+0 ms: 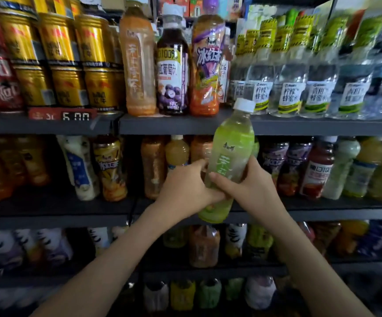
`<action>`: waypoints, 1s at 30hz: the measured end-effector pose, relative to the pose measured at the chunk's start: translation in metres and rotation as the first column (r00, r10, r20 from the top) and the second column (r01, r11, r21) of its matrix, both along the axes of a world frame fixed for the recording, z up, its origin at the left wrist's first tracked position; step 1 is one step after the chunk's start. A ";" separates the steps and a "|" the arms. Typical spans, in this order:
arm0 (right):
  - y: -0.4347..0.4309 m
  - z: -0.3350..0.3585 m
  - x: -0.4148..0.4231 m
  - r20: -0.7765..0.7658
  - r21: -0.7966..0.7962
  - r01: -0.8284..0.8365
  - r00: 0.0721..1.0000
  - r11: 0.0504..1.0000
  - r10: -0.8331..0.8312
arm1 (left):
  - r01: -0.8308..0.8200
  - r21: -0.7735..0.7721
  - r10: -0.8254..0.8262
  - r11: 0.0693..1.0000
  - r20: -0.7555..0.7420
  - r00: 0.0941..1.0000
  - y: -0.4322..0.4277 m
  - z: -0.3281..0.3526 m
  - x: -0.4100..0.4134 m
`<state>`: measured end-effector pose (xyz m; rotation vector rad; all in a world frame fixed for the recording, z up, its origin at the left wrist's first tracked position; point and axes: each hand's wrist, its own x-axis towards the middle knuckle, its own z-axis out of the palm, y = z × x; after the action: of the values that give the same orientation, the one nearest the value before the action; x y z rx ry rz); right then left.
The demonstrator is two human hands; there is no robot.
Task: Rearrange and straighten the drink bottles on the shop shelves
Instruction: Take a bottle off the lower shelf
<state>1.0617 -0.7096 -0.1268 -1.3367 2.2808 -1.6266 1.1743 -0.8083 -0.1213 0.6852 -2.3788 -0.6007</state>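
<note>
Held thing: tall green plastic tea bottle with a white cap [230, 156], being held up in front of the shelves, off any shelf.
Left hand [185, 186]: wrapping around the lower left side of the green bottle, closed on it.
Right hand [251, 186]: gripping the same bottle from the right, thumb lying across the front label.
Long axis: running up and down, leaning a little, cap tipping up and to the right, bottom pointing down and to the left.
Cap: sitting just in front of the dark grey upper shelf edge [185, 125].
Bottom: hanging in front of the dark middle shelf edge [71, 216].
Gap to aim for: looking like the dark space on the middle shelf right behind the bottle, between the yellow juice bottle [177, 154] and the purple-label bottles [274, 161].
Way to go: straight back and away from both hands, judging by that gap.
Nearer hand: both equally close, each touching the bottle.
Next need: probably standing the bottle straight before pushing it in.
</note>
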 end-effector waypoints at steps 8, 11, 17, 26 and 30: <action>0.055 -0.050 -0.089 0.175 0.038 -0.043 0.984 0.998 0.036 | 0.029 0.303 -0.107 0.953 0.244 0.964 0.036 -0.042 -0.069; 0.059 -0.059 -0.116 0.250 0.002 -0.045 0.967 0.999 0.043 | -0.083 0.208 0.054 0.975 0.142 0.988 0.031 -0.058 -0.084; 0.044 -0.076 -0.134 0.275 -0.098 -0.021 0.960 0.995 0.047 | -0.357 -0.060 0.349 0.932 -0.113 0.930 0.016 -0.071 -0.106; 0.020 -0.090 -0.143 0.189 -0.156 -0.057 0.978 0.986 0.086 | -0.339 -0.104 0.323 0.935 -0.144 0.935 -0.024 -0.048 -0.159; 0.010 -0.090 -0.147 0.137 -0.140 -0.035 0.989 0.990 0.055 | -0.372 -0.034 0.363 0.928 -0.155 0.919 -0.037 -0.042 -0.179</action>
<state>0.9143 -0.6999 -0.2165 -1.2447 2.0791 -1.8292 0.9958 -0.8452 -0.1633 0.9946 -2.0506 -0.3962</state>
